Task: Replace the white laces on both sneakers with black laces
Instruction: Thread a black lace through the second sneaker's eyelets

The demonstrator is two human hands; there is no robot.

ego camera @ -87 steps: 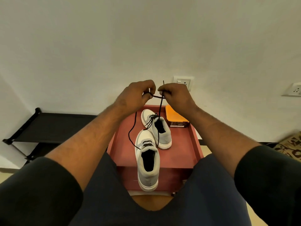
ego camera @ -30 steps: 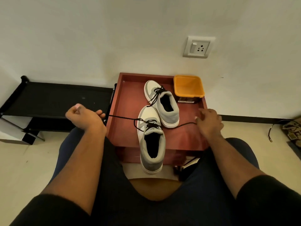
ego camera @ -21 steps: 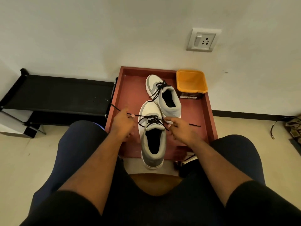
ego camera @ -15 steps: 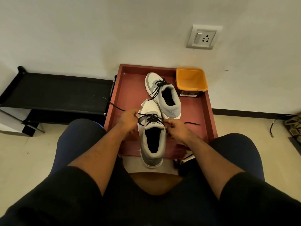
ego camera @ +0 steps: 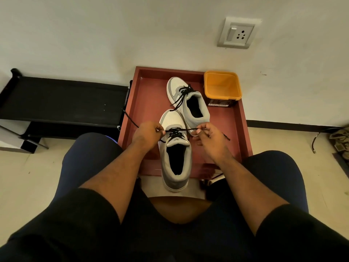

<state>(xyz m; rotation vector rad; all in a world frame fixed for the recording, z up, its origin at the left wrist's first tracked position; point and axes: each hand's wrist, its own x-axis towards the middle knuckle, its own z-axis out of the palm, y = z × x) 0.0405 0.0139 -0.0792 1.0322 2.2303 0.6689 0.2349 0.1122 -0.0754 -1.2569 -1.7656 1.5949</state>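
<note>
Two grey-and-white sneakers stand on a red-brown tray [ego camera: 149,95]. The far sneaker [ego camera: 190,103] carries a black lace with loose ends. The near sneaker [ego camera: 175,148] hangs over the tray's front edge and has a black lace [ego camera: 177,130] threaded through its top eyelets. My left hand [ego camera: 147,133] pinches the lace's left end, which trails off past the tray's left rim. My right hand [ego camera: 207,135] pinches the right end, whose tip sticks out beyond my fingers. The lace runs taut between both hands across the tongue.
An orange tub [ego camera: 222,87] sits in the tray's back right corner. A black low rack [ego camera: 62,101] stands to the left against the wall. A wall socket [ego camera: 238,33] is above. A cable [ego camera: 321,137] and a patterned mat lie on the floor at right.
My hands came in from wide apart to either side of the near sneaker's tongue, still holding the lace ends. The lace now spans a short distance, and my head tilted down.
</note>
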